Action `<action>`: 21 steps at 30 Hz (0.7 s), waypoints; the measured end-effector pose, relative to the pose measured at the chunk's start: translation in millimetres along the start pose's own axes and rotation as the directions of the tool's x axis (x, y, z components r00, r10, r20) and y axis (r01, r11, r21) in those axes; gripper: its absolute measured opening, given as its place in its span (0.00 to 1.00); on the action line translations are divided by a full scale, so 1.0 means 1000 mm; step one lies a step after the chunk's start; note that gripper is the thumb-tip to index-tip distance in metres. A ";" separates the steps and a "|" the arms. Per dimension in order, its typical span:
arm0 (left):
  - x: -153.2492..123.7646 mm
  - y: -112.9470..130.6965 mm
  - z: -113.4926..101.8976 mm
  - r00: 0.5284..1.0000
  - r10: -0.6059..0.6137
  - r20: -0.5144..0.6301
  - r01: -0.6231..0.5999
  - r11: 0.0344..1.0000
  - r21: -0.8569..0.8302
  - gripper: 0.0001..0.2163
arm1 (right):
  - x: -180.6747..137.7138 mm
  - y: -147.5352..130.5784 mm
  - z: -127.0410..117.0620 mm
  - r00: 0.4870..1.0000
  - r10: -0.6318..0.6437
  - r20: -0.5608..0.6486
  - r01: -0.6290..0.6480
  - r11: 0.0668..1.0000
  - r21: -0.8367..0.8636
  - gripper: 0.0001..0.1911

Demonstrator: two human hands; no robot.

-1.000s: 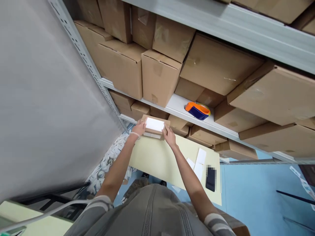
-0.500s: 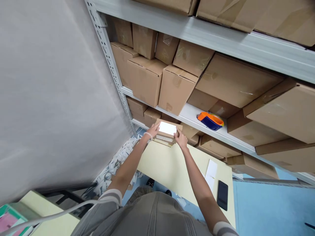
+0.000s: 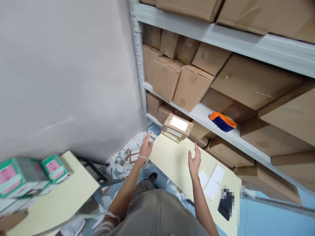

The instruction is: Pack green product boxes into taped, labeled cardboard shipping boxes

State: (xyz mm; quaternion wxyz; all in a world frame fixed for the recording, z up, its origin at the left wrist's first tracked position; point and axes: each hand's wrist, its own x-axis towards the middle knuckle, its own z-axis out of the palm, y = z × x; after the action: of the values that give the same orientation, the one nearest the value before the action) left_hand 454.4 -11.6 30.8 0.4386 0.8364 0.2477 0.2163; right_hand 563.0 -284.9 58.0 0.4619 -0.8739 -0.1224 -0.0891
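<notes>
Open and empty, left hand (image 3: pixel 145 148) and right hand (image 3: pixel 194 161) hover near the small brown cardboard box (image 3: pixel 177 128), maybe stacked; keep it straight.

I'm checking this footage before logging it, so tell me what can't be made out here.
Head view: print on the small box's white label is too small and glary to read.
Dark flat thing on the table: hidden by a pixelated patch.
Green and pink boxes at left: smeared by motion blur.
Top-shelf boxes: cut off by the upper edge.
</notes>
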 end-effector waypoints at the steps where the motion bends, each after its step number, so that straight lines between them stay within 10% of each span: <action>1: -0.032 -0.015 -0.008 0.999 -0.046 -0.024 0.046 0.999 0.008 0.28 | -0.021 0.011 -0.005 0.999 0.026 0.026 -0.027 0.998 0.049 0.34; 5: -0.164 -0.064 -0.036 0.923 -0.339 -0.183 0.350 0.936 0.030 0.28 | -0.087 0.056 -0.012 0.944 0.238 0.227 -0.272 0.953 0.131 0.39; 9: -0.275 -0.076 -0.057 0.741 -0.532 -0.409 0.570 0.821 -0.036 0.28 | -0.110 0.066 0.009 0.829 0.150 0.538 -0.230 0.969 0.085 0.40; 16: -0.378 -0.049 -0.080 0.495 -0.576 -0.650 0.628 0.755 -0.190 0.26 | -0.114 -0.029 0.075 0.582 -0.242 0.777 0.004 0.956 0.294 0.35; 21: -0.427 -0.045 -0.103 0.360 -0.631 -0.687 0.642 0.702 -0.309 0.25 | -0.173 -0.099 0.106 0.427 -0.432 0.794 0.087 0.894 0.440 0.31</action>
State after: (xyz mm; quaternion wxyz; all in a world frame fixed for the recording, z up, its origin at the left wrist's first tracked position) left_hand 49.9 -183.0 -15.1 0.3372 0.5074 0.7098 0.3536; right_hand 373.1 -165.6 30.5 0.4531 -0.6720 -0.4897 0.3214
